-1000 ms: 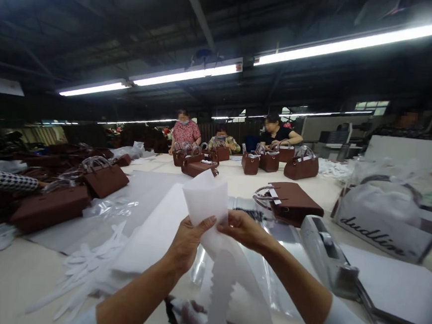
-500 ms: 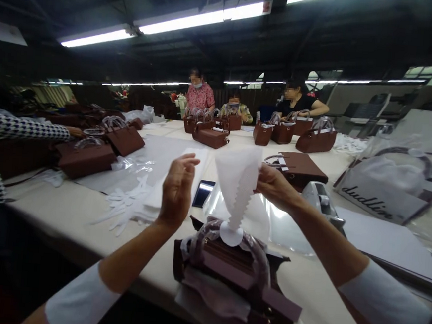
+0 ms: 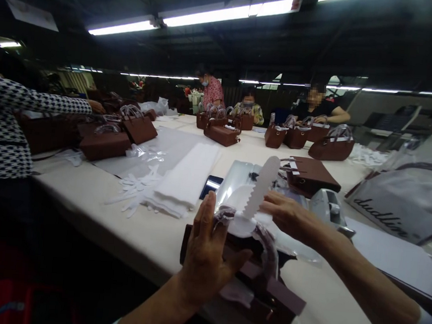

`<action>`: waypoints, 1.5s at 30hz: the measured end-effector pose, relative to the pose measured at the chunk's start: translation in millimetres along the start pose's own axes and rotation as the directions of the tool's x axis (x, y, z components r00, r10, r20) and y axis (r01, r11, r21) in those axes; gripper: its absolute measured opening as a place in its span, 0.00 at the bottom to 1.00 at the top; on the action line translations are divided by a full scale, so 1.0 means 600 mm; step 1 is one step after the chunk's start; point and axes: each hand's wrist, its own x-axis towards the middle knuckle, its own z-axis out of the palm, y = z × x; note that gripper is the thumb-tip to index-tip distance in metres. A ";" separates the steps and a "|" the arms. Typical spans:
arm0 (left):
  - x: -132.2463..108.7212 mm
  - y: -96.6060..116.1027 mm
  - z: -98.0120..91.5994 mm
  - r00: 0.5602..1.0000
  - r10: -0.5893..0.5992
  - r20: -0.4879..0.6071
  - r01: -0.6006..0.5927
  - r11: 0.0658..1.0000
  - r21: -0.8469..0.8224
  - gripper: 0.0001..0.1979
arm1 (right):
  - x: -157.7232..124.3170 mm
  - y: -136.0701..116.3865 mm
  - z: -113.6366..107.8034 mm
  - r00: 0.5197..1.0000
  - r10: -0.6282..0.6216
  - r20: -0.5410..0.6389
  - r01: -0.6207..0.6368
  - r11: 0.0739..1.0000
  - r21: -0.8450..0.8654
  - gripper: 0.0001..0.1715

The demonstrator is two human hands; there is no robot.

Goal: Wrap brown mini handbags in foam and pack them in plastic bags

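Observation:
A brown handbag [image 3: 261,290] with wrapped handles lies on the table's near edge in front of me. My left hand [image 3: 209,251] is flat and open against the bag's left side, fingers stretched upward. My right hand [image 3: 290,218] pinches a white foam strip [image 3: 261,188] with a zigzag edge; the strip stands up from the bag's top, where its rounded end [image 3: 241,225] rests. Clear plastic [image 3: 237,178] lies just behind the bag.
A stack of white foam sheets [image 3: 188,180] and a dark phone [image 3: 211,186] lie to the left. A tape dispenser [image 3: 328,208] and a brown bag [image 3: 312,174] sit to the right. Several brown handbags and seated people [image 3: 248,107] fill the far table; a checked sleeve [image 3: 33,102] reaches in at left.
The foam piece came down from in front of me onto the handbag. My left hand dropped from beside it to the bag's side. The view tilted down and left.

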 end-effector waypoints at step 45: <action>-0.110 0.036 -0.161 0.963 0.262 0.060 -0.240 0.939 -0.246 0.10 | -0.113 -0.173 0.127 0.570 0.759 -0.313 -0.766 0.629 0.131 0.16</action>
